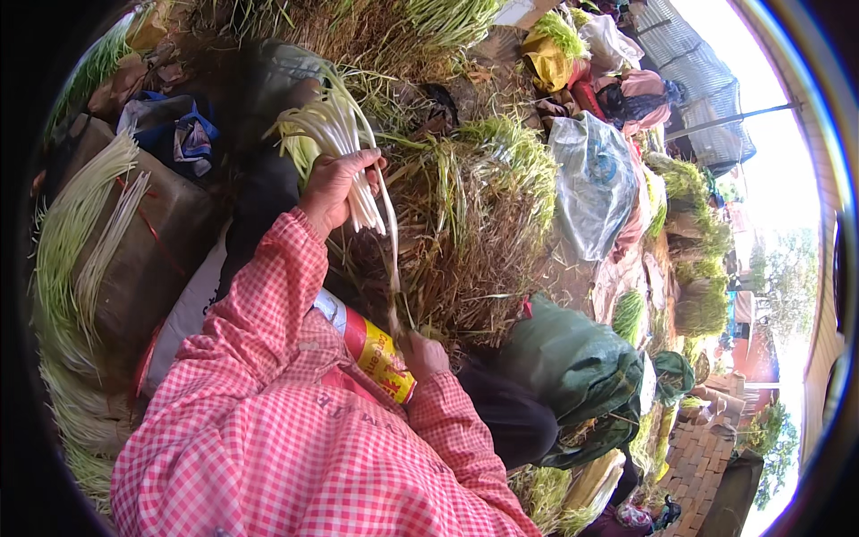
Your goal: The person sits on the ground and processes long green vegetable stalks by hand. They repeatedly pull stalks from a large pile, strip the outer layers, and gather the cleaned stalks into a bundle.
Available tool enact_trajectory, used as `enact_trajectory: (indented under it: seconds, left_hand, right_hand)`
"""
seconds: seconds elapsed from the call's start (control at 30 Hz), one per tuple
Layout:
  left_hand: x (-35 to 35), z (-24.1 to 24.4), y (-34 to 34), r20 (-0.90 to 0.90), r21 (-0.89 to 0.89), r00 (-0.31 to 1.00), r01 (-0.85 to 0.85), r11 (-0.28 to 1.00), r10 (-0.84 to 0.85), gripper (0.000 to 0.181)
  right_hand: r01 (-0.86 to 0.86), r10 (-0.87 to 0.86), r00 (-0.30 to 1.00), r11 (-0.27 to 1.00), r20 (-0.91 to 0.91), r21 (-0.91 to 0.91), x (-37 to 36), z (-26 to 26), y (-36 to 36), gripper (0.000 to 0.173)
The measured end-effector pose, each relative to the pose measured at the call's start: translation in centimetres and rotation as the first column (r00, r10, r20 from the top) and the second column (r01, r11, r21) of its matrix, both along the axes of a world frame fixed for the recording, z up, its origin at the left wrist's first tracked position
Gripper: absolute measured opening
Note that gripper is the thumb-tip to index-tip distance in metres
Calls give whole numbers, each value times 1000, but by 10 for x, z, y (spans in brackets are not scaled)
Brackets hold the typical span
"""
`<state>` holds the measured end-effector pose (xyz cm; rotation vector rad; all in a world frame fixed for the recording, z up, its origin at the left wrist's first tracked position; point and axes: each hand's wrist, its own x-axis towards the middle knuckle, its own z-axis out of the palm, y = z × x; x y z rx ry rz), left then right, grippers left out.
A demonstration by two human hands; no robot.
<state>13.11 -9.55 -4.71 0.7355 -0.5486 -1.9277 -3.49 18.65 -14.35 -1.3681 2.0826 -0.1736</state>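
My left hand is closed around a bunch of pale stalks, white at the cut-looking ends and yellow-green at the leaves, like spring onions or leeks. One longer stalk runs from my left thumb down to my right hand, whose fingers close on its brownish root end. Part of the right fingers is hidden. Beyond the hands lies a large heap of unclean stalks with brown roots. A red, yellow and white printed plastic sheet lies across the lap between my checked sleeves.
On the left, pale stalks lie over a brown block-like bundle, near a blue bag. A green sack stands at the right by a dark-clothed knee. Farther off are a translucent plastic sack, more vegetable heaps and brick paving.
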Motion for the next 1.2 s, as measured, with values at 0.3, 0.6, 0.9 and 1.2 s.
enact_trajectory:
  seconds: [0.3, 0.6, 0.9, 1.2]
  left_hand:
    - [-13, -3, 19, -73, 41, 996, 47, 998, -44, 13]
    - [-26, -28, 56, 122, 51, 890, 436, 899, -439, 20]
    - [-20, -13, 25, -196, 189, 961, 233, 954, -196, 19]
    - [-23, 0, 21, -319, 223, 927, 276, 935, -197, 21]
  right_hand:
    - [142, 5, 967, 821, 255, -553, 27, 85, -56, 45]
    - [202, -206, 976, 762, 65, -616, -9, 50, -112, 24]
    - [799, -305, 585, 379, 752, -467, -104, 10, -86, 25]
    - [843, -203, 489, 359, 848, -401, -87, 81, -96, 25]
